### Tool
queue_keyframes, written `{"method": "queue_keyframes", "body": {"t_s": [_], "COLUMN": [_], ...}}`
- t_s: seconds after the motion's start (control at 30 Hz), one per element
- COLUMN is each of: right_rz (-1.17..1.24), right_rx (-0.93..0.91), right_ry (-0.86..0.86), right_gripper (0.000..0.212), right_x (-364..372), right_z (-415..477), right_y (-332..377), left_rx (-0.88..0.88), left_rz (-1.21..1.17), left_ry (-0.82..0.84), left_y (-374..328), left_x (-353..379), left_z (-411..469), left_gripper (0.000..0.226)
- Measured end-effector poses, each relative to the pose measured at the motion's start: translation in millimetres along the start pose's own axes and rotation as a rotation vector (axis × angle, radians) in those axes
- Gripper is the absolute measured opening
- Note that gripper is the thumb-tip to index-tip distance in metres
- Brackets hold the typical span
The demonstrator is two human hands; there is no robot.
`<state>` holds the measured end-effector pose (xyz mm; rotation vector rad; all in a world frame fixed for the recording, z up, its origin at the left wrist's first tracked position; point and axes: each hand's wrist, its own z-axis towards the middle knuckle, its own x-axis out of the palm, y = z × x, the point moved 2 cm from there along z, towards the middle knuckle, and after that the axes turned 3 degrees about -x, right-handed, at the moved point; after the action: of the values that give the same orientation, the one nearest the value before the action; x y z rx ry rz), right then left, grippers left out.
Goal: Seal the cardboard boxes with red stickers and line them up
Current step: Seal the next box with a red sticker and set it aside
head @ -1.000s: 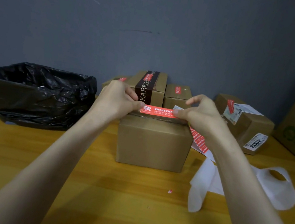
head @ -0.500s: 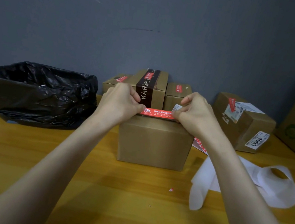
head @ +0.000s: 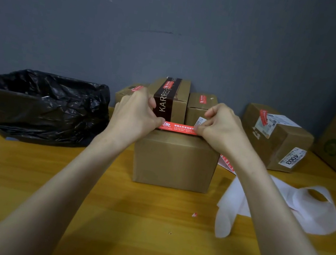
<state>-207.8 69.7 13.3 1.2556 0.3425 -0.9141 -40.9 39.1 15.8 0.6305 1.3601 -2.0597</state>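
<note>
We've got the red sticker [head: 177, 127] pinched at both ends, left hand [head: 135, 115] and right hand [head: 221, 128] gripping it taut along the cardboard box [head: 174, 162] top's near edge, mid-surface.

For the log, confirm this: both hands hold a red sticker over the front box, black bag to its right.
One error: the head view shows the black bag left of the front box, not right. The left hand and right hand do hold the red sticker over it.
</note>
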Motion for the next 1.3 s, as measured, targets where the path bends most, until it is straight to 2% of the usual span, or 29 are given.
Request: {"method": "queue_keyframes", "body": {"t_s": [0.37, 1.3], "right_rz": [-0.078, -0.138], "right_rx": [0.029, 0.028], "right_ry": [-0.006, -0.002], "right_gripper": [0.037, 0.039], "right_x": [4.4, 6.5], "right_z": [4.0, -1.3], "right_y": [-2.0, 3.4], "left_rx": [0.009, 0.174], "left_rz": [0.004, 0.109], "left_ry": [0.011, -0.038], "left_y": [5.5, 3.0], "left_x": [6.4, 16.2], "left_z": [4.0, 2.6], "left_gripper": [0.039, 0.026]}}
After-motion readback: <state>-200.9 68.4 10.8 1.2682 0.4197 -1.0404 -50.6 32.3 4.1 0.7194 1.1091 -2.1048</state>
